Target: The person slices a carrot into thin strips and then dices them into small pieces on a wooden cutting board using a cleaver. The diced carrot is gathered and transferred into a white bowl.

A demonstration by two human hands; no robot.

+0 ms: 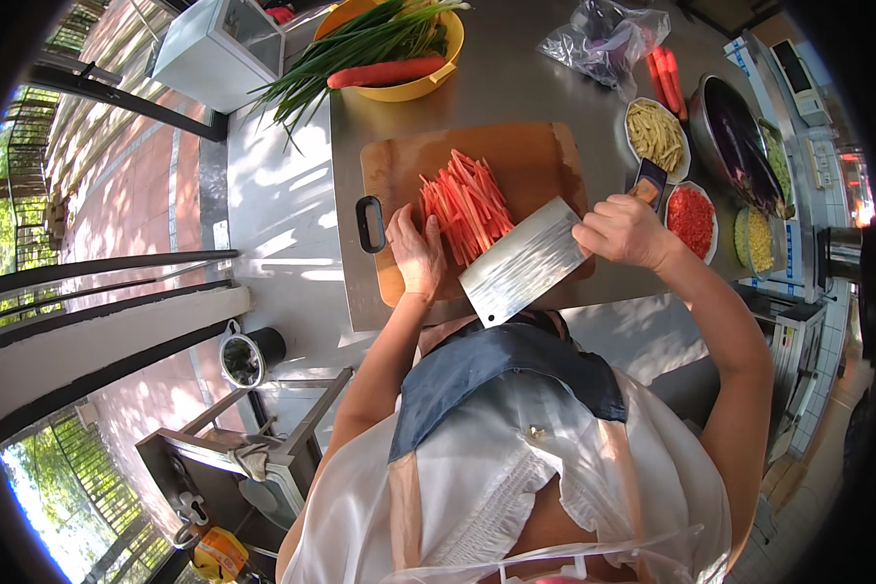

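A wooden cutting board with a black-rimmed handle slot lies on the metal table before me. On it is a pile of thin orange-red strips, which look like carrot. My left hand rests on the board at the pile's left side, thumb apart from the fingers and nothing held. A cleaver is gripped in my right hand, which hides most of its handle. Its broad blade slants across the board's near edge, flat side up, close to the strips' right side. Whether the blade touches the board I cannot tell.
A yellow basin holds green onions and a carrot. Rightward stand plates of pale strips and chopped red pieces, a bowl of yellow pieces and a metal basin with eggplant. A plastic bag lies behind.
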